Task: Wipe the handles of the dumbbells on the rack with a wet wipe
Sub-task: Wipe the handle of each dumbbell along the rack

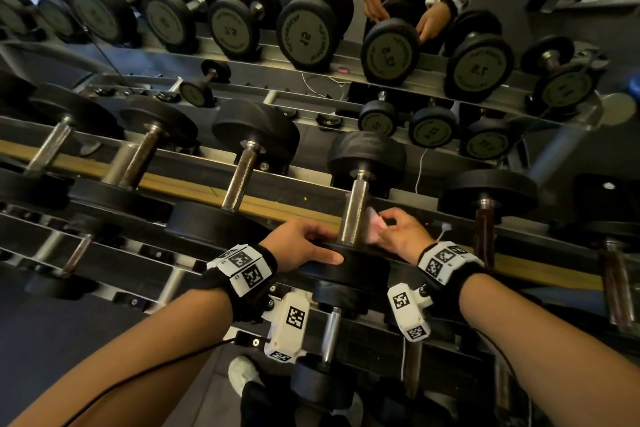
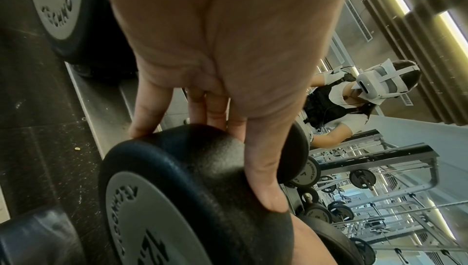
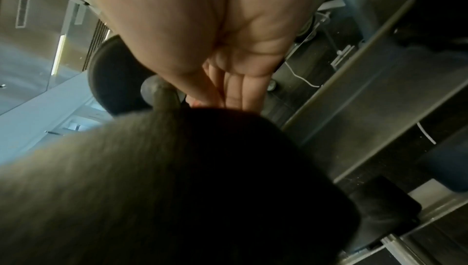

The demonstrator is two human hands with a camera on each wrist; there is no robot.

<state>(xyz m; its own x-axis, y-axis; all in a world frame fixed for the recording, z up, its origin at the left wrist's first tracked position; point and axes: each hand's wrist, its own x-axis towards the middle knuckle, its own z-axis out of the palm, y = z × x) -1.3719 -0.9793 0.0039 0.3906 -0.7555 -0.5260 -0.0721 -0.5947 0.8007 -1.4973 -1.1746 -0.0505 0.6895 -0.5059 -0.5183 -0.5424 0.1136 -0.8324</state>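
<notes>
In the head view a black dumbbell with a knurled steel handle (image 1: 355, 210) lies on the rack's top tier. My left hand (image 1: 322, 246) grips its near head (image 1: 349, 269), thumb along the rim and fingers over the inner face. The left wrist view shows that hand (image 2: 205, 169) wrapped over the same head (image 2: 177, 199). My right hand (image 1: 384, 222) pinches a pale pink wet wipe (image 1: 374, 224) against the right side of the handle, low near the head. In the right wrist view the fingers (image 3: 235, 93) reach past the blurred head (image 3: 202, 179), and the wipe is mostly hidden.
Neighbouring dumbbells lie close on the left (image 1: 242, 173) and right (image 1: 485, 218) of the same tier. A lower tier holds a smaller dumbbell (image 1: 330, 329) under my wrists. A mirror behind the rack reflects the dumbbells and my hands (image 1: 398, 10). A white cable (image 1: 420, 166) hangs behind.
</notes>
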